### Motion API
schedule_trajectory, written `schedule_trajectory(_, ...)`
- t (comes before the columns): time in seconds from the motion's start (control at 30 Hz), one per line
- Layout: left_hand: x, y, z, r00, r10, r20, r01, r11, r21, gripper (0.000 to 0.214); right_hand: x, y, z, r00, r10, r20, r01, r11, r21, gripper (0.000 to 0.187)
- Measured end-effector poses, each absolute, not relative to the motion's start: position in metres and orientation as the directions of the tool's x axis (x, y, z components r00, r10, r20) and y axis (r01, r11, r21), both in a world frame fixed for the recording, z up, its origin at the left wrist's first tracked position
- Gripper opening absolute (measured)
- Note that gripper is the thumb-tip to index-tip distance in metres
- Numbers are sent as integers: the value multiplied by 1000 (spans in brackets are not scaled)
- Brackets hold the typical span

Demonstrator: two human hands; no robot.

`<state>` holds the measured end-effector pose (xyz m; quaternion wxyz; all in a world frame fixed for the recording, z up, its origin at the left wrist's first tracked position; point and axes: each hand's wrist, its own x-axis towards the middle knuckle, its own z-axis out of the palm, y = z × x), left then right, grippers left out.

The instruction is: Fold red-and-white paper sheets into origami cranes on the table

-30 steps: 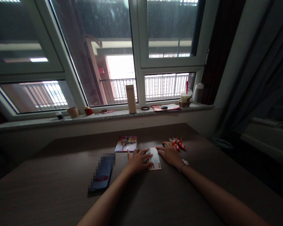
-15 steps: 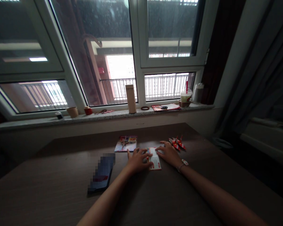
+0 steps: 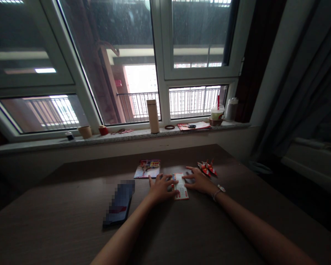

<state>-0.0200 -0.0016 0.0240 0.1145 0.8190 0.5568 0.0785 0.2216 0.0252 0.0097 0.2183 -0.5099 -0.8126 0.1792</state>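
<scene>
A small white and red folded paper [image 3: 181, 187] lies on the dark wooden table [image 3: 71, 221]. My left hand [image 3: 161, 188] lies flat on its left part, fingers spread. My right hand [image 3: 199, 180] rests on the table at the paper's right edge, fingers stretched out and touching it. A red and white folded paper figure [image 3: 207, 168] sits just beyond my right hand. A colourful printed sheet [image 3: 148, 168] lies just beyond my left hand.
A dark phone [image 3: 119, 202] lies to the left of my left arm. On the windowsill stand a tall beige flask [image 3: 153, 116], a paper cup [image 3: 85, 131], a small red pot [image 3: 103, 130], a drink cup with red straw [image 3: 217, 111] and red papers with scissors [image 3: 193, 126].
My right hand has turned slightly, its wrist swinging to the right, with the fingers still at the paper's edge. My left hand has stayed in place.
</scene>
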Motion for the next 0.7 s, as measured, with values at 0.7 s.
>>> schedule_trajectory(0.7, -21, -2, 24, 373, 928, 8, 887, -359, 291, 53, 233, 16, 11, -524, 851, 10, 726, 454, -517, 94)
